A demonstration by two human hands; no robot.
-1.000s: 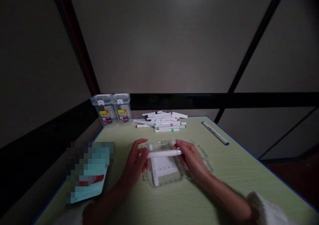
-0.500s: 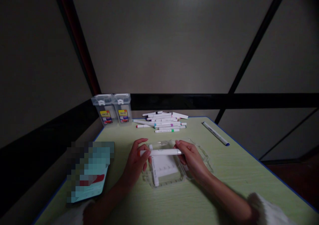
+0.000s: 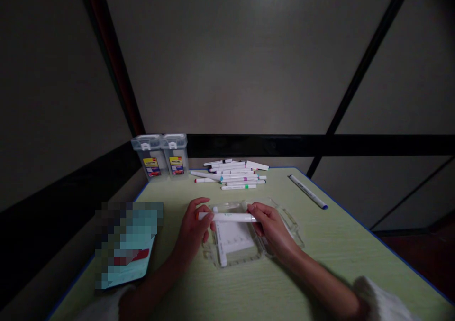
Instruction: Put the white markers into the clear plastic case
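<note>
A white marker (image 3: pixel 230 216) lies level between both my hands, just above an open clear plastic case (image 3: pixel 245 252) with a white paper insert. My left hand (image 3: pixel 192 228) pinches the marker's left end with thumb and fingers. My right hand (image 3: pixel 272 226) grips its right end, fingers closed round it. The case rests on the pale green table (image 3: pixel 320 245) right under my hands.
A pile of several white markers (image 3: pixel 231 174) lies at the table's back. Two upright clear boxes (image 3: pixel 161 155) with yellow labels stand back left. A single marker with a blue cap (image 3: pixel 307 191) lies right. A blurred teal packet (image 3: pixel 126 245) sits at the left edge.
The marker held between my hands has shifted slightly to the left and a little up. Both hands stay on its ends over the case.
</note>
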